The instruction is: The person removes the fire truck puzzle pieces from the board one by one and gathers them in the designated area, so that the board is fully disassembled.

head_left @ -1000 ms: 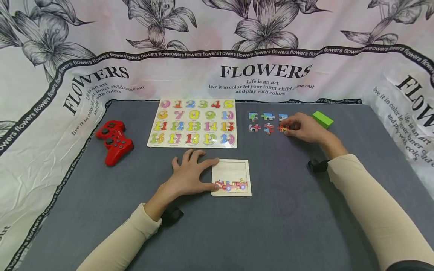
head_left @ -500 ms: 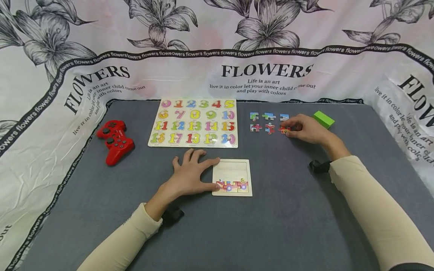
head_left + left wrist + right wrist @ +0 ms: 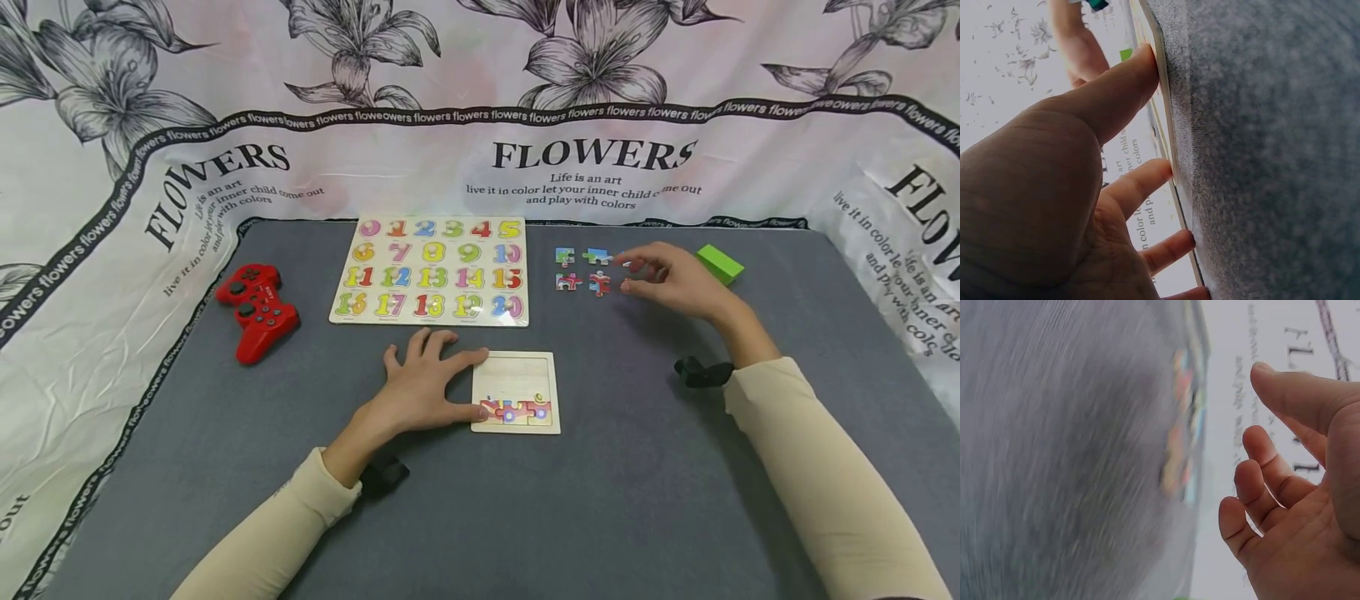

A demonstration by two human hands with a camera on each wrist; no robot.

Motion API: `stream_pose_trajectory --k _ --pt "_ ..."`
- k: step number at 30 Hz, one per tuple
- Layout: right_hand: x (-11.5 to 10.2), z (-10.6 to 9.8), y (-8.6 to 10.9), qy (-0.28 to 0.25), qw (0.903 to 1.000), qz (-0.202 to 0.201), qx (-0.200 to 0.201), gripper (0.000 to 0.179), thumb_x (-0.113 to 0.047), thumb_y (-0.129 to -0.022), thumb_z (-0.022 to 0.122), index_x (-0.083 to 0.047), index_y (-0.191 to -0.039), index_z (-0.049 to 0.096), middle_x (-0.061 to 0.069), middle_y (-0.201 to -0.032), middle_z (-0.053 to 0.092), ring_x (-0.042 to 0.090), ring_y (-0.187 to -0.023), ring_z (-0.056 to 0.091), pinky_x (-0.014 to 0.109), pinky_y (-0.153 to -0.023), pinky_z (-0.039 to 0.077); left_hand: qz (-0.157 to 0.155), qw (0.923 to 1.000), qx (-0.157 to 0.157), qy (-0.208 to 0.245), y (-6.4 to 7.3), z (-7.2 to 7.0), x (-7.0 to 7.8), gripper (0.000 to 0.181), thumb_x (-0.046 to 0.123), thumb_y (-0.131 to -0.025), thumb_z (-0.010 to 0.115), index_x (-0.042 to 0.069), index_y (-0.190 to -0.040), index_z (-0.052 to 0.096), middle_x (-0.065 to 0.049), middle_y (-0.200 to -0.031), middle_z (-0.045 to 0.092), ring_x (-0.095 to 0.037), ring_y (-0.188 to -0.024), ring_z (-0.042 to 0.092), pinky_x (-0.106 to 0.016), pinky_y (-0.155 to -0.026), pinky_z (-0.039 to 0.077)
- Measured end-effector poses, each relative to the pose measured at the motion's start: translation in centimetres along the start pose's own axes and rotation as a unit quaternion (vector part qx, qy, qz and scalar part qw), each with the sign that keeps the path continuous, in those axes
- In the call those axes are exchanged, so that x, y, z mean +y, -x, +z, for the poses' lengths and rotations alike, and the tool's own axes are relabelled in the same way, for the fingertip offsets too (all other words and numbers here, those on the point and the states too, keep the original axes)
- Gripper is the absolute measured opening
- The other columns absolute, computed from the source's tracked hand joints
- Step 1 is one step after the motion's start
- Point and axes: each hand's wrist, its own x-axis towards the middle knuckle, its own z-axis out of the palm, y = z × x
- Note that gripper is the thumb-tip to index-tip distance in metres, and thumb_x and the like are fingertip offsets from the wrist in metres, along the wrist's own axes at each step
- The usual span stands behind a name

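In the head view, my left hand is spread with its thumb on the lower left edge of a wooden puzzle tray and its index fingertip at the upper left corner. Joined pieces of a red vehicle picture lie along the tray's bottom. My right hand hovers over the right end of two rows of loose jigsaw pieces, thumb and fingers apart. In the right wrist view, nothing shows between the fingers of the right hand. The hand hides the lower right piece in the head view.
A number board lies behind the tray. On the left is a red game controller. A green block sits just beyond my right hand. Grey cloth covers the table, and a flower-printed sheet hangs behind.
My right hand has lifted slightly and its thumb and fingers have parted, having been at the right-end red piece. The left hand stays on the tray.
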Motion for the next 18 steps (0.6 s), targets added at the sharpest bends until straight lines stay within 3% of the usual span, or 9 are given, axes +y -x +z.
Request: stream_pose_trajectory --k 10,18 --pt "-4.3 2.1 0.4 -0.042 0.996 -0.076 -0.02 0.037 -0.013 -0.093 0.076 -0.014 -0.129 0.07 0.01 -0.105 0.064 0.017 -0.083 0.053 0.027 -0.071 0.045 0.0 1.0 0.0 -0.002 0.0 -0.1 -0.1 0.082 0.062 -0.081 0.077 0.037 -0.153 0.046 -0.013 -0.16 0.032 -0.045 -0.153 0.014 -0.083 -0.109 0.006" --pt "-7.0 4.8 1.1 -0.051 0.9905 -0.102 -0.078 0.037 -0.016 -0.092 0.077 -0.012 -0.128 0.07 0.012 -0.115 0.067 0.025 -0.093 0.055 0.044 -0.085 0.048 -0.004 1.0 -0.002 -0.004 -0.1 0.0 -0.1 0.083 0.063 -0.081 0.076 0.037 -0.154 0.045 -0.013 -0.161 0.03 -0.045 -0.153 0.014 -0.083 -0.109 0.006"
